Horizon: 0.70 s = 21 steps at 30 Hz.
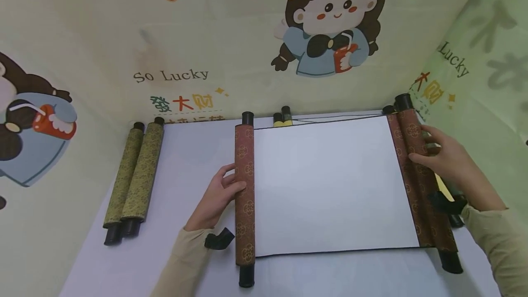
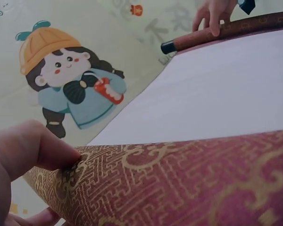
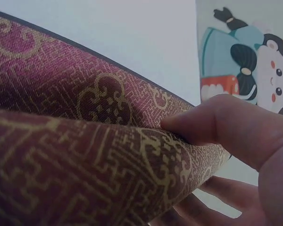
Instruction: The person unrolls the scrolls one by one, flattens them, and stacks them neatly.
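A hanging scroll with a blank white sheet point(image 1: 326, 187) lies partly unrolled between two rolls of patterned red-brown brocade with black end knobs. My left hand point(image 1: 218, 196) grips the left roll point(image 1: 245, 205), thumb on top and fingers round its outer side; the left wrist view shows the thumb point(image 2: 52, 148) pressed on the brocade. At the other end my right hand point(image 1: 449, 164) holds the thicker right roll point(image 1: 425, 178). The right wrist view has that thumb point(image 3: 203, 123) over the roll's top and the fingers curled beneath.
Two rolled scrolls in green-gold brocade point(image 1: 142, 175) lie side by side at the left. Behind the white sheet, black knobs and yellow bands of another scroll point(image 1: 286, 116) stick out. Part of a yellow-and-dark scroll point(image 1: 445, 189) shows under my right hand. A printed cloth backs the table.
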Tool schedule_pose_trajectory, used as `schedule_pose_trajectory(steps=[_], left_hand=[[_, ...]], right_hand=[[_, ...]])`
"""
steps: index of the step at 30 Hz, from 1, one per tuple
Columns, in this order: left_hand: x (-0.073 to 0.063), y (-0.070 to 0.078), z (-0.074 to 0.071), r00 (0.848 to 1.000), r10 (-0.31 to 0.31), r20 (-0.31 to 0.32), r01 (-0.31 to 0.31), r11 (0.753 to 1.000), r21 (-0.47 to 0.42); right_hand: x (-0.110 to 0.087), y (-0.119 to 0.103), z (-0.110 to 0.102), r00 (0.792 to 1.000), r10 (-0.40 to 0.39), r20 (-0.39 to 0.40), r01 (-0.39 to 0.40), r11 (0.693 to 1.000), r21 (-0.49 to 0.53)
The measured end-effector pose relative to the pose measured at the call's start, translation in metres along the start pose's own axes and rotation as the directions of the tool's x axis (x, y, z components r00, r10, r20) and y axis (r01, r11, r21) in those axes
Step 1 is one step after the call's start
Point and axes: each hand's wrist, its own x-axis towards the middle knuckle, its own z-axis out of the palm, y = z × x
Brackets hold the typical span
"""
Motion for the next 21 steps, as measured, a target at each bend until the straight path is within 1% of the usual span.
schedule_pose_trajectory(steps=[4, 9, 11, 14, 18, 21], left_hand=[[0.009, 0.004, 0.014, 1.000, 0.025, 0.007, -0.025, 1.000, -0.017], [0.017, 0.011, 0.032, 0.998, 0.056, 0.012, -0.056, 0.998, -0.040], [0.021, 0.013, 0.038, 0.998, 0.066, -0.001, -0.066, 0.997, -0.050], [0.027, 0.017, 0.048, 0.997, 0.072, -0.039, -0.074, 0.996, -0.057], [0.037, 0.018, 0.058, 0.994, 0.064, -0.086, -0.070, 0.995, -0.066], [0.045, 0.018, 0.065, 0.994, 0.058, -0.097, -0.069, 0.992, -0.106]], right_hand=[[0.006, 0.009, -0.008, 1.000, -0.012, -0.021, 0.011, 0.999, -0.046], [0.013, 0.017, -0.017, 1.000, 0.018, -0.015, -0.020, 0.994, -0.105], [0.015, 0.019, -0.020, 1.000, 0.021, -0.018, -0.024, 0.990, -0.137], [0.018, 0.020, -0.025, 1.000, 0.019, -0.021, -0.022, 0.984, -0.177], [0.024, 0.019, -0.031, 0.999, 0.037, -0.037, -0.045, 0.972, -0.229], [0.031, 0.018, -0.036, 0.997, 0.062, -0.049, -0.073, 0.962, -0.265]])
